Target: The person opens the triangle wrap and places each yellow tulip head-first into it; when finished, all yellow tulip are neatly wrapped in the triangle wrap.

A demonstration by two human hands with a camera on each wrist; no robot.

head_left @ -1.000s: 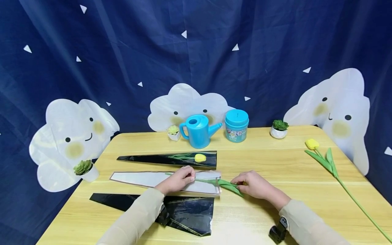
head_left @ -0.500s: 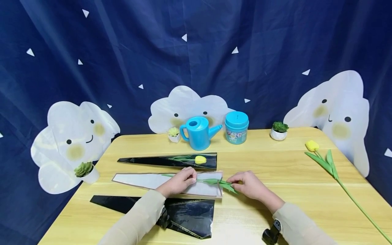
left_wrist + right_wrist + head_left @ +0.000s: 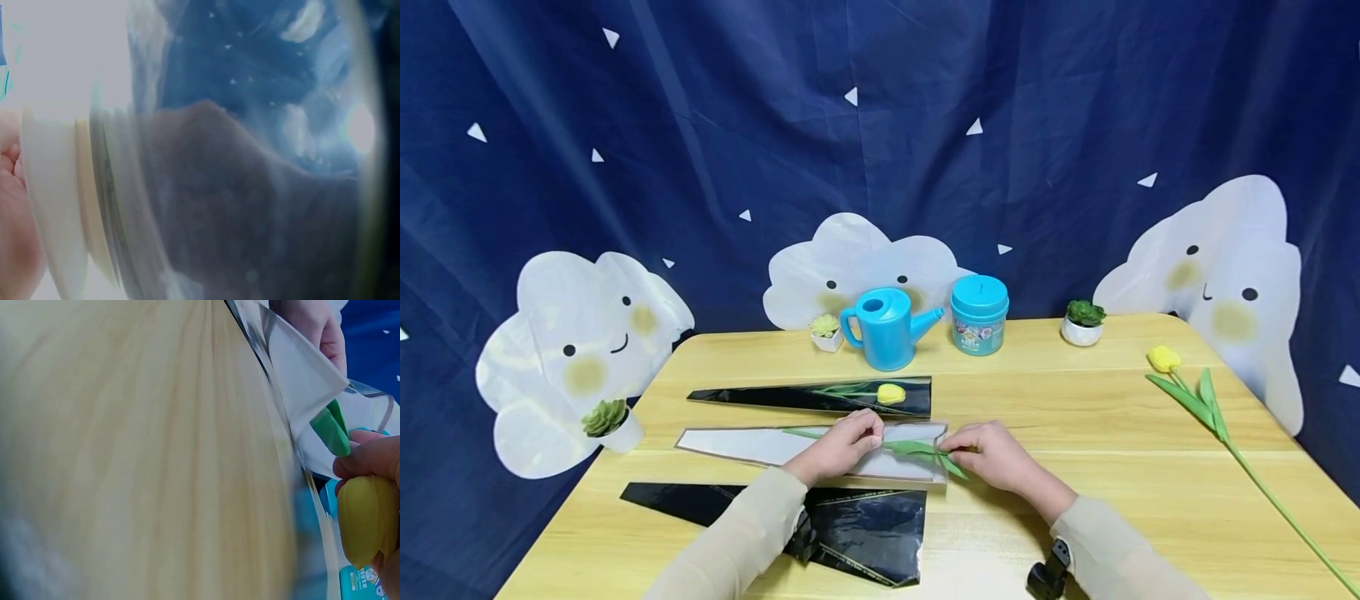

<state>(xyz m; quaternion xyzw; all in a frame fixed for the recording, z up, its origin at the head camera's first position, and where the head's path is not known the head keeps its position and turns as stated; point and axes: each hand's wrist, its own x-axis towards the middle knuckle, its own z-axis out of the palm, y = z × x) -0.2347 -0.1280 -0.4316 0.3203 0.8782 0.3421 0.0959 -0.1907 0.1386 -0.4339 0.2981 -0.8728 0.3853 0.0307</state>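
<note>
The label on the turquoise tub [image 3: 979, 321] at the far side carries printing too small to read, as do the gold lines edging the near black sleeve [image 3: 880, 525]. Both forearms come in from the near side, angled toward each other, wrists bent low over the table [image 3: 1090, 408]. The left hand [image 3: 841, 443] lies across the white sleeve [image 3: 737, 443], thumb and fingertips pinching its upper film near the right-hand, wide end. The right hand [image 3: 988, 454], just right of that opening, pinches the tulip [image 3: 912, 447] close below its yellow bloom [image 3: 367, 519]. The tulip's stem runs leftward within the white sleeve, its leaves partly past the opening. Beyond lies a far black sleeve [image 3: 737, 394] with another tulip [image 3: 891, 393] in it.
</note>
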